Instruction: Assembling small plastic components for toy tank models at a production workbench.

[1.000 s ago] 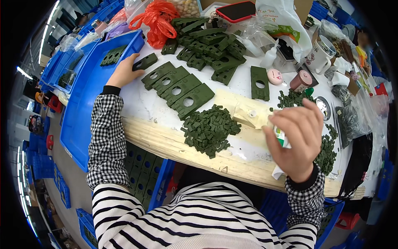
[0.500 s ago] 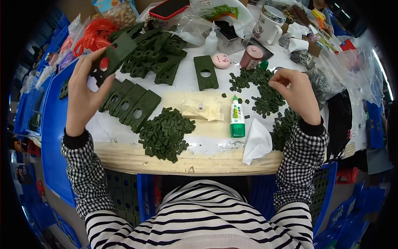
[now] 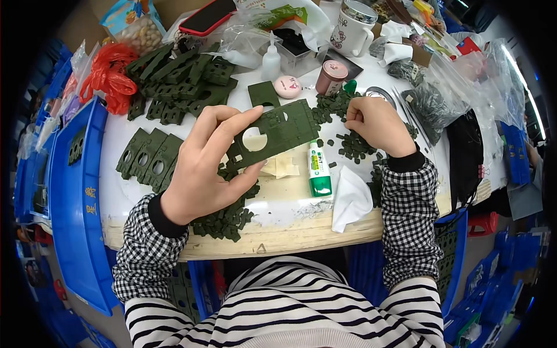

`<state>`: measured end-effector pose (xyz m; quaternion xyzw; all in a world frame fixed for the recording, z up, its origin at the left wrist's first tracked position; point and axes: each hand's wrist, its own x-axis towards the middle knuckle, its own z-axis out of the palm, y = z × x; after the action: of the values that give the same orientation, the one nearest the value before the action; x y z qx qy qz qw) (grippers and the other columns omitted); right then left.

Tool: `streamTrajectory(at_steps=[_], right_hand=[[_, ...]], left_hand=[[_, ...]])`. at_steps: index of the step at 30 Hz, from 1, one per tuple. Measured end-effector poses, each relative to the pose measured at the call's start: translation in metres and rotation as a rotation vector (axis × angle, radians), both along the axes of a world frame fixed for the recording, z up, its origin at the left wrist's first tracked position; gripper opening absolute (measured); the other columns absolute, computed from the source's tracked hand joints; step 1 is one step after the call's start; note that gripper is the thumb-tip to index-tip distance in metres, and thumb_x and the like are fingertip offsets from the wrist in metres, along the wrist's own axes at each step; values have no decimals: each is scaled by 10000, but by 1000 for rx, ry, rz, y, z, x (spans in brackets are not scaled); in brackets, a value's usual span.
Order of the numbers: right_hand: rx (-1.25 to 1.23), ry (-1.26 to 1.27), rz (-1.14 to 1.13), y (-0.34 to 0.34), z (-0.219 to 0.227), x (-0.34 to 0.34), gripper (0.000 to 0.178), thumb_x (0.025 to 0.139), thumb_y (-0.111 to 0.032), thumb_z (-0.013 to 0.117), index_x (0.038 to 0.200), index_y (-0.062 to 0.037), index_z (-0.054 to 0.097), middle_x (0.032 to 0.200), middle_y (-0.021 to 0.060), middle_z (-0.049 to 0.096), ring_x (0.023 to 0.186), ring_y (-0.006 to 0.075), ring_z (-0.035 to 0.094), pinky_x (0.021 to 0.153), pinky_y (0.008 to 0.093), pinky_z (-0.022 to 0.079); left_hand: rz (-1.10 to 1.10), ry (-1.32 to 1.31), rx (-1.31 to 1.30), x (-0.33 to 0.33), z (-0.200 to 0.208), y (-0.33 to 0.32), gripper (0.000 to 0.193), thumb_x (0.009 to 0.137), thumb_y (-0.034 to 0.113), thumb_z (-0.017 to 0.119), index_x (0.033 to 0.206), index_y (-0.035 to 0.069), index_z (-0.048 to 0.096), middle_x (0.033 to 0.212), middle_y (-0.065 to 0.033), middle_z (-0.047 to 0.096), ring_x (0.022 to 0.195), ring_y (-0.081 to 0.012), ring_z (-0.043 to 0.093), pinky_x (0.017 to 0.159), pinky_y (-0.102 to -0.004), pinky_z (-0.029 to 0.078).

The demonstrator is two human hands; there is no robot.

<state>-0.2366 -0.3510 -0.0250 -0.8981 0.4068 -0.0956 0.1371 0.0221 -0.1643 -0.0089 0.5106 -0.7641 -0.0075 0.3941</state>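
Note:
My left hand [image 3: 200, 165] grips a flat dark green plastic plate [image 3: 287, 130] by its left end, thumb below and fingers above. A large round hole goes through the plate, which is tilted over the table's middle. My right hand [image 3: 377, 123] is closed in a pinch above a pile of small dark green pieces [image 3: 332, 109]; anything between the fingertips is hidden. Partly behind the held plate lies a pale taped block [image 3: 283, 166]. A white and green glue bottle [image 3: 319, 173] lies beside it. Another heap of small green pieces [image 3: 229, 225] is half covered by my left hand.
Similar plates with holes [image 3: 139, 153] overlap at the left, with a larger stack [image 3: 197, 81] behind. A white cloth [image 3: 353, 200] lies near the front edge. Pink can [image 3: 331, 78], squeeze bottle [image 3: 270, 61] and mug [image 3: 353, 29] stand behind. A blue bin [image 3: 75, 226] is leftmost.
My left hand has brought the green plate from the far left stack to the middle, near my right hand. My right hand stays pinched by the small pieces. The view has shifted slightly.

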Motion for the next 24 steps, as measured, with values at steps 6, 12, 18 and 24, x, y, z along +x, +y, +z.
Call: streamTrajectory(at_steps=[6,12,18,24], right_hand=[[-114,-463,24,23,25,9,77,821,-19,692,881,28,686,767,164,686,674,251,672,640,318,521],[190,-790,157,48,31,23,108,880,10,647,970,48,694,840,72,721,786,108,682,711,235,537],[435,-950,232,63,35,27,114,906,28,601,1009,48,646,929,90,709,865,128,690,787,238,536],[426,-919,211,67,36,30,196,894,-8,664,1084,40,668,969,82,713,882,123,686,802,238,537]], left_hand=[[-25,36,24,3,-10,1,611,678,13,787,1248,-24,569,1127,-176,574,992,-293,602,851,-344,507],[-52,19,4,2,-6,3,622,669,24,794,1248,-24,572,1110,-172,576,979,-287,599,836,-338,507],[-42,23,-7,2,-5,4,631,661,29,797,1249,-21,574,1093,-164,574,950,-276,592,796,-329,504],[-39,51,-20,2,-7,2,626,656,47,798,1243,3,584,1058,-146,572,908,-283,601,769,-347,511]])
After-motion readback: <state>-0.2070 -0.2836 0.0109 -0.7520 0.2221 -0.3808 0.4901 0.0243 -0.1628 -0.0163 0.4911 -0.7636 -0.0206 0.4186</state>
